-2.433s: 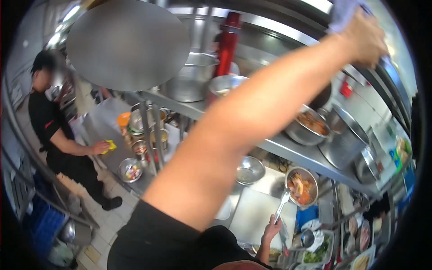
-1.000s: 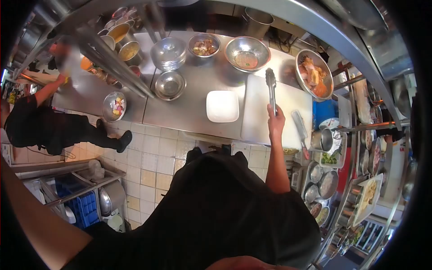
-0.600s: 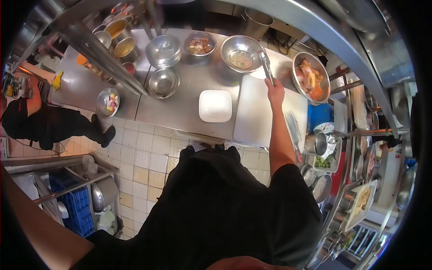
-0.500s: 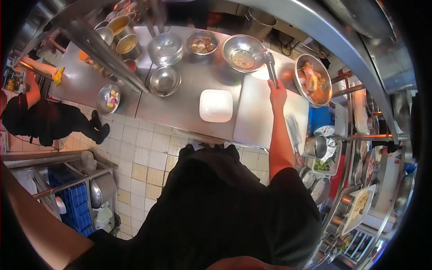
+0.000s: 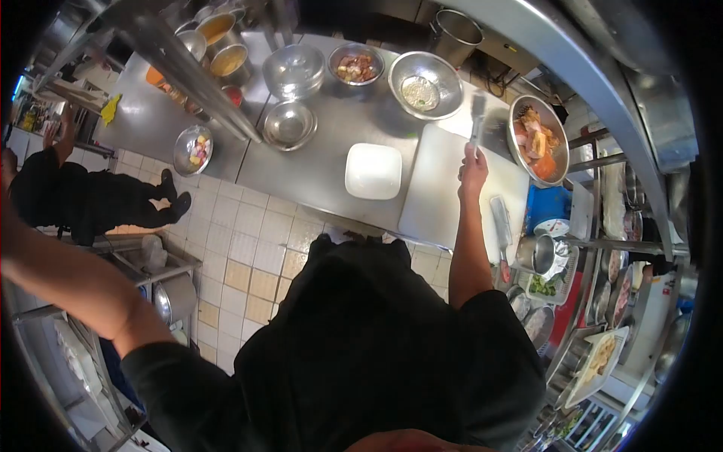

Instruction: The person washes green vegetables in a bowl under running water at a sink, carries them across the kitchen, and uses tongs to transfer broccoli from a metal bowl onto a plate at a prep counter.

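My right hand is closed around the handle end of metal tongs, whose arms point up and away over the far part of the white cutting board. A wide steel bowl with a pale mesh-like round in its bottom stands just left of the tongs. To their right, another large bowl holds chunks of meat. A cleaver lies at the board's right side, below my right hand. My left arm stretches off the left edge, and its hand is out of sight.
A white square dish sits on the steel table. Farther back are steel bowls, a bowl of meat pieces and pots. A person in black stands at left. Loaded shelves line the right side.
My right hand has lowered slightly toward me with the tongs. My left arm has swung up and forward at the left. The view has shifted a little.
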{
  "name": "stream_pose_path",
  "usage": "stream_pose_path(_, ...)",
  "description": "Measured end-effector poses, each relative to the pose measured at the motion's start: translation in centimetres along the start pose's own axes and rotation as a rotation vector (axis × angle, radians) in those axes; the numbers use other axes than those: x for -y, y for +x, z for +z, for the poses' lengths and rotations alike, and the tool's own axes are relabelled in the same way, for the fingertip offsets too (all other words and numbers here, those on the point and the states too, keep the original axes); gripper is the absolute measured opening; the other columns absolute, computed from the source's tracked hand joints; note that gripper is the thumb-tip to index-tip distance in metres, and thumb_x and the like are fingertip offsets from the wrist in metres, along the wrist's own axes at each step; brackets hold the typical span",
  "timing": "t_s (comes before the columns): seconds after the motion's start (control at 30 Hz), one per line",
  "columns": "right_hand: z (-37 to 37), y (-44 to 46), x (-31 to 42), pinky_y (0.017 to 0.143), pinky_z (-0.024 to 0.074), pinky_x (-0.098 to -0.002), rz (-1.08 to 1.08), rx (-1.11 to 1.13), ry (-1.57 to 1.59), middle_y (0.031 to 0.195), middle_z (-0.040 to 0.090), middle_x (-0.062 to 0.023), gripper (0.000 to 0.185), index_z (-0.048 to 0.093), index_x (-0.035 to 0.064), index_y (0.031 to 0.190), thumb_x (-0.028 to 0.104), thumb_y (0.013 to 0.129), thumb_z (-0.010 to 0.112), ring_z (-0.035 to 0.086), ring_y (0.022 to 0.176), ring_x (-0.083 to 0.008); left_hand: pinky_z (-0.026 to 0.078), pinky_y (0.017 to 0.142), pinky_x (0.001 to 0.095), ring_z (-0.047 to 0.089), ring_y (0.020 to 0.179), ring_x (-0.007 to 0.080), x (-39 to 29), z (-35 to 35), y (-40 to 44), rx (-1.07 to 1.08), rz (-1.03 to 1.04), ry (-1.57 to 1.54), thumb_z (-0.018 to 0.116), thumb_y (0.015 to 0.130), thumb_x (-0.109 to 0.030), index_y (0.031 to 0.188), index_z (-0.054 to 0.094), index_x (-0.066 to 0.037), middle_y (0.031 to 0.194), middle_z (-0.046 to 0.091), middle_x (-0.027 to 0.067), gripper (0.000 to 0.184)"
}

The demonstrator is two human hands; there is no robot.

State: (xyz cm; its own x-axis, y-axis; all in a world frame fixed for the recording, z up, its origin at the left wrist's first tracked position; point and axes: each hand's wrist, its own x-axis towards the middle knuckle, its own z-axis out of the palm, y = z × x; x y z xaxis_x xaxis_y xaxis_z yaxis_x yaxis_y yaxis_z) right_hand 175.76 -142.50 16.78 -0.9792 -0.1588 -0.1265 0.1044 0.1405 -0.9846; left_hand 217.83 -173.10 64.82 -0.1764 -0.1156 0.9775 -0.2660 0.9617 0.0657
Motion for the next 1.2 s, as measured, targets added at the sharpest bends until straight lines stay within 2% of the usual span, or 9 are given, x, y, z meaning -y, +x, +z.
stream_pose_path(0.07, -1.3, -1.7, -0.9, 0.050, 0.0395, -0.0278, 0.245, 0.120, 0.379, 0.071, 0.047, -0.0001, 0.031, 0.051, 0.0086, 0.093, 0.038, 0.091, 0.061, 0.047, 0.055, -0.0135, 0.044, 0.088, 0.0497, 0.059, 0.100, 0.0229, 3.0, -0.6, -7.3, 0.187, -0.615, -0.460, 0.060, 0.084, -0.023, 0.117, 0.062, -0.006, 0.109, 0.064, 0.0074, 0.037)
stream_pose_path(0.1, -1.7, -2.7, -1.2, 0.049, 0.0398, -0.0279, 0.300, 0.139, 0.477, 0.073, 0.049, -0.0012, 0.030, 0.050, 0.0087, 0.093, 0.037, 0.091, 0.061, 0.048, 0.055, -0.0138, 0.046, 0.086, 0.0384, 0.058, 0.099, 0.0187, 1.7, 1.6, -11.1, 0.379, -0.331, -0.467, 0.058, 0.088, -0.018, 0.114, 0.061, 0.001, 0.108, 0.063, 0.0086, 0.032)
stream_pose_path(0.2, -2.6, -5.8, -2.2, 0.047, 0.0417, -0.0282, 0.396, 0.194, 0.630, 0.082, 0.053, -0.0055, 0.028, 0.048, 0.0092, 0.096, 0.034, 0.092, 0.059, 0.052, 0.058, -0.0149, 0.047, 0.084, 0.0303, 0.060, 0.093, 0.0150, -1.1, 7.6, -24.4, 0.709, -1.146, -0.557, 0.063, 0.089, -0.024, 0.107, 0.066, -0.004, 0.107, 0.065, 0.0072, 0.027)
stream_pose_path(0.27, -3.5, -7.4, -2.7, 0.046, 0.0422, -0.0278, 0.382, 0.220, 0.561, 0.080, 0.054, -0.0046, 0.026, 0.048, 0.0094, 0.096, 0.032, 0.092, 0.059, 0.052, 0.056, -0.0145, 0.047, 0.069, 0.0265, 0.057, 0.072, 0.0103, -1.6, 12.3, -36.6, 0.910, -1.282, -0.657, 0.062, 0.092, -0.030, 0.100, 0.067, -0.004, 0.082, 0.064, 0.0005, 0.028)
stream_pose_path(0.43, -4.8, -8.8, -2.5, 0.040, 0.0381, -0.0247, 0.208, 0.210, 0.183, 0.073, 0.054, -0.0011, 0.016, 0.048, 0.0106, 0.096, 0.024, 0.094, 0.057, 0.048, 0.047, -0.0115, 0.049, 0.055, 0.0280, 0.058, 0.063, 0.0123, -7.8, 19.3, -51.9, 1.258, -1.251, -0.609, 0.068, 0.085, -0.032, 0.107, 0.060, 0.003, 0.080, 0.066, 0.0069, 0.042)
stream_pose_path(0.5, -5.3, -9.2, -1.7, 0.040, 0.0358, -0.0244, 0.337, 0.300, 0.522, 0.072, 0.054, -0.0028, 0.023, 0.051, 0.0095, 0.096, 0.032, 0.095, 0.053, 0.045, 0.046, -0.0114, 0.049, 0.053, 0.0286, 0.059, 0.060, 0.0137, -9.7, 20.8, -52.1, 1.313, -1.237, -0.547, 0.067, 0.083, -0.033, 0.106, 0.060, 0.004, 0.076, 0.066, 0.0085, 0.045)
stream_pose_path(0.77, -6.1, -10.0, -0.8, 0.039, 0.0347, -0.0251, 0.386, 0.417, 0.699, 0.069, 0.055, -0.0041, 0.048, 0.051, 0.0065, 0.119, 0.049, 0.096, 0.045, 0.044, 0.044, -0.0128, 0.048, 0.047, 0.0293, 0.061, 0.050, 0.0175, -9.1, 24.8, -55.5, 1.183, -1.376, -0.511, 0.054, 0.080, -0.012, 0.094, 0.059, 0.005, 0.066, 0.066, 0.0129, 0.023)
stream_pose_path(1.03, -5.8, -11.1, -1.5, 0.039, 0.0334, -0.0254, 0.435, 0.340, 0.473, 0.065, 0.052, -0.0016, 0.039, 0.052, 0.0088, 0.105, 0.046, 0.096, 0.048, 0.042, 0.042, -0.0117, 0.050, 0.045, 0.0315, 0.063, 0.051, 0.0198, -7.3, 28.7, -51.1, 1.199, -1.333, -0.485, 0.049, 0.081, -0.009, 0.090, 0.059, 0.005, 0.068, 0.065, 0.0142, 0.019)
stream_pose_path(1.2, -5.2, -11.6, -2.3, 0.038, 0.0338, -0.0254, 0.497, 0.309, 0.449, 0.065, 0.051, -0.0009, 0.037, 0.053, 0.0126, 0.105, 0.047, 0.093, 0.051, 0.043, 0.042, -0.0115, 0.050, 0.052, 0.0332, 0.062, 0.053, 0.0185, -4.8, 30.1, -52.6, 1.239, -1.159, -0.471, 0.058, 0.087, -0.030, 0.097, 0.061, 0.004, 0.071, 0.066, 0.0127, 0.035)
